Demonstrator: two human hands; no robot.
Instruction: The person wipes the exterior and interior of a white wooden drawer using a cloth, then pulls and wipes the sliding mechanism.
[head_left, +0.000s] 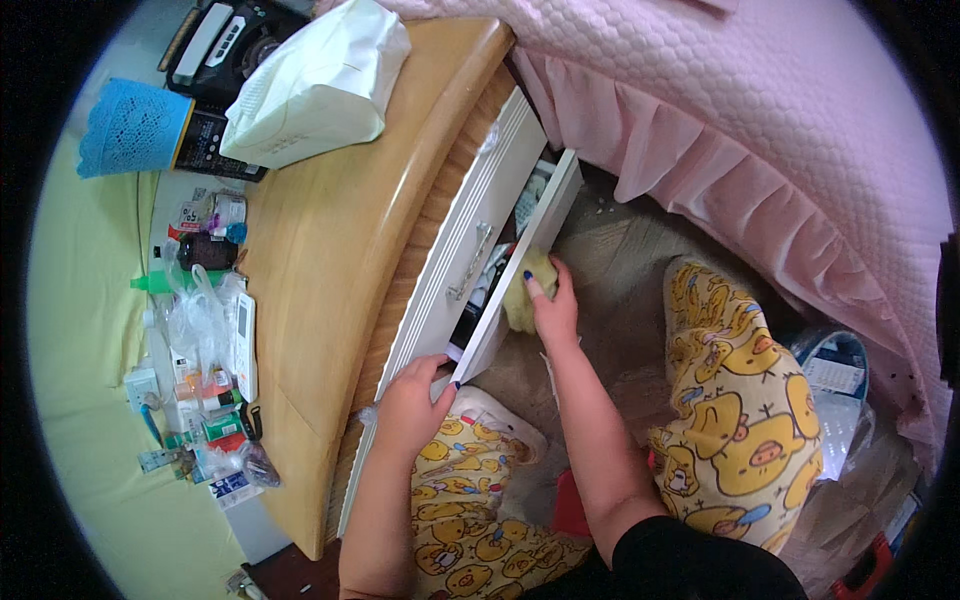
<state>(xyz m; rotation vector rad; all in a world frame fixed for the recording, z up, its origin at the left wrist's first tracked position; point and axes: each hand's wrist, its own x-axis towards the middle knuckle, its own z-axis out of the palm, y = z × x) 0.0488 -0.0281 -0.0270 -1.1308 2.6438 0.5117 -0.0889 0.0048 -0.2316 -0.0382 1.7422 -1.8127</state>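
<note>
A white drawer front (517, 262) stands pulled out below another drawer (457, 255) that is closed and has a metal handle. My right hand (556, 300) presses a yellow cloth (531, 289) against the outer face of the open drawer. At the near end of that drawer, my left hand (416, 401) rests on its edge, thumb on the front and fingers over the top. Inside the drawer lie dark and white items (491, 274), partly hidden by its front.
On the wooden cabinet top (337, 247) are a tissue pack (322, 97), a blue basket (135, 127), a telephone (225, 52), a white remote control (244, 345) and several bottles. A pink bed skirt (660, 142) hangs at right. A clear bin (832, 397) stands beside my leg.
</note>
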